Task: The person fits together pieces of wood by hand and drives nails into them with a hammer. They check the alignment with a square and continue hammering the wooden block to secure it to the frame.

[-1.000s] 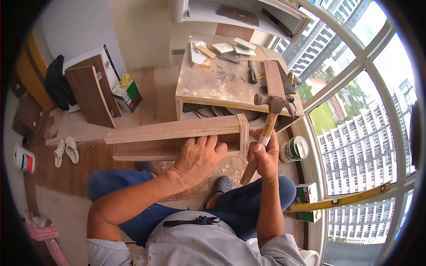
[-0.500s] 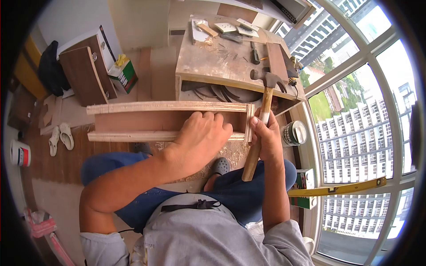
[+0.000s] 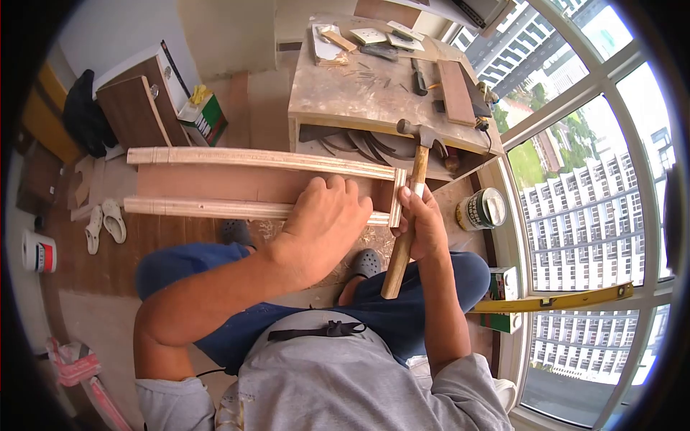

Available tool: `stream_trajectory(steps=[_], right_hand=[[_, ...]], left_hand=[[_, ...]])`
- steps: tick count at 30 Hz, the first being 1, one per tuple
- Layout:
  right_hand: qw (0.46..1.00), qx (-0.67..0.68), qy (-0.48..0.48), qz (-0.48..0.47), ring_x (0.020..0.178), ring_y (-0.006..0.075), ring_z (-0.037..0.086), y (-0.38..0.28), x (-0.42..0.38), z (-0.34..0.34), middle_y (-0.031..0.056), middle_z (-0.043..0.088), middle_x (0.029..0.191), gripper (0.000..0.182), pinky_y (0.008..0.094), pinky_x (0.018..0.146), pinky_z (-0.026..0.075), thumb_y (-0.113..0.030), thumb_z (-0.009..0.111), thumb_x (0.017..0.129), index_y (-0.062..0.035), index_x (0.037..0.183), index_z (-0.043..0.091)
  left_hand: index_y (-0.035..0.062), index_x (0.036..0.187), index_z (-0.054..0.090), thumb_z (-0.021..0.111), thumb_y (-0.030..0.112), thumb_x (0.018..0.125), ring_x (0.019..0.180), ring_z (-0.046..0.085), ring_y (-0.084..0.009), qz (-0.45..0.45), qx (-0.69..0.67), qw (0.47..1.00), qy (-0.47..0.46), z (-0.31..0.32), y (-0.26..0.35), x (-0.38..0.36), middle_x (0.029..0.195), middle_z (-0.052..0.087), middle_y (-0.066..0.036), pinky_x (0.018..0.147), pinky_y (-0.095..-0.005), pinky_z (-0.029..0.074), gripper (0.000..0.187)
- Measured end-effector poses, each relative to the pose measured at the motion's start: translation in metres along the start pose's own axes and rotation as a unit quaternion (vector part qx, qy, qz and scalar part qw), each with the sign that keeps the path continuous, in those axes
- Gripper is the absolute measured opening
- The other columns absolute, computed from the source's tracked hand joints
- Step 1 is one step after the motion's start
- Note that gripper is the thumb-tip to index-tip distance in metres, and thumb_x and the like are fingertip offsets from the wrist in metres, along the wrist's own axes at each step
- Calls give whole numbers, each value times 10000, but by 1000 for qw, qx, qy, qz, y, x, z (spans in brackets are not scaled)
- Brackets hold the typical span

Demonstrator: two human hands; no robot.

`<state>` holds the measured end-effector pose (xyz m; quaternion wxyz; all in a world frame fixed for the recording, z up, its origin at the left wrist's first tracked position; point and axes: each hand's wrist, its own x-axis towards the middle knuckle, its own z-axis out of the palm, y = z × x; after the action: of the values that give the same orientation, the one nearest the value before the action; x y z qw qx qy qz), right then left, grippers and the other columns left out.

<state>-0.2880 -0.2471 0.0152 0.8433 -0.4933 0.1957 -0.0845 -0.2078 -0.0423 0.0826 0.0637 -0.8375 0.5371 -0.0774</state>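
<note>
Grasps the hammer (image 3: 419, 169) in the right hand (image 3: 427, 224), head upward, at the end of the long wooden frame (image 3: 251, 210), and curls the left hand (image 3: 323, 228) into that frame with fingertips hidden. Past this, shows the floor (image 3: 188, 228) with pale clogs (image 3: 113, 221) at left and shavings, then a dusty bench (image 3: 338, 97) bearing a brown board (image 3: 456, 92), a dark-handled tool (image 3: 418, 77) and white plates (image 3: 369, 35), with curved pieces (image 3: 370, 147) too shadowed to identify in its open front. Farthest, looks through tall windows (image 3: 612, 77) onto white buildings (image 3: 586, 215), cut off by the dark round edge.
</note>
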Motion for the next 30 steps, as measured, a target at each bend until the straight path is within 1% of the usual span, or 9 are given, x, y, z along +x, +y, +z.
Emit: stream_trajectory(steps=[4,14,16,19,22,24,26,28,30], right_hand=[[1000,15,-5,-7,484,81,504,2,1,-6,-24,582,727,282,252,449,430,-207,776,951,-134,1086,540],[993,6,-60,-103,505,70,496,-2,-8,-11,7,602,762,356,238,453,431,-103,789,908,-109,1113,497],[993,11,-58,-102,519,66,512,-8,-13,-4,29,645,828,386,235,462,444,-90,811,887,-104,1112,498],[987,-70,3,-144,474,68,482,-22,-22,10,23,609,755,379,223,432,409,-156,830,870,-82,1077,522],[980,-139,10,-144,543,54,521,-42,-24,16,58,690,873,414,212,467,420,-145,857,845,-86,1082,523],[963,-215,1,-160,741,79,641,-62,-20,24,127,720,1118,435,227,567,513,-119,877,840,-81,1090,523],[953,-266,-15,-146,898,112,675,-87,-19,43,103,707,1119,472,253,724,562,-142,890,815,-63,1127,544],[920,-362,-19,-147,933,105,667,-111,-15,60,76,687,1096,490,257,781,562,-144,895,797,-50,1152,569],[898,-402,-31,-174,902,87,643,-127,-12,75,54,654,1071,515,249,764,552,-168,907,785,-35,1169,592]], left_hand=[[146,955,638,679,165,864,950,625,-189,-1,16,1000,9,4,6,-3,924,609,-32,763,-338,461,101],[162,871,598,669,218,859,882,587,-188,15,30,989,144,29,8,-6,887,582,-17,744,-326,433,91],[155,858,582,666,218,852,870,574,-192,16,15,985,173,32,10,-8,880,568,-21,755,-334,438,104],[146,856,577,660,212,850,875,576,-202,9,-3,980,198,38,13,-8,881,565,-35,770,-342,442,107],[133,872,584,650,202,853,887,587,-212,-12,-26,971,236,43,19,-3,887,564,-49,763,-348,465,98],[126,881,588,646,197,855,893,593,-220,-31,-67,964,255,43,23,0,891,565,-55,755,-353,480,95],[120,890,593,641,192,857,899,600,-229,-49,-105,954,277,41,26,5,896,566,-61,747,-357,494,93],[106,896,597,626,172,852,895,608,-247,-86,-153,934,312,39,29,9,903,568,-72,741,-371,521,84],[85,925,598,708,235,847,900,618,-262,-99,-160,929,318,34,27,7,908,564,-79,755,-397,528,202]])
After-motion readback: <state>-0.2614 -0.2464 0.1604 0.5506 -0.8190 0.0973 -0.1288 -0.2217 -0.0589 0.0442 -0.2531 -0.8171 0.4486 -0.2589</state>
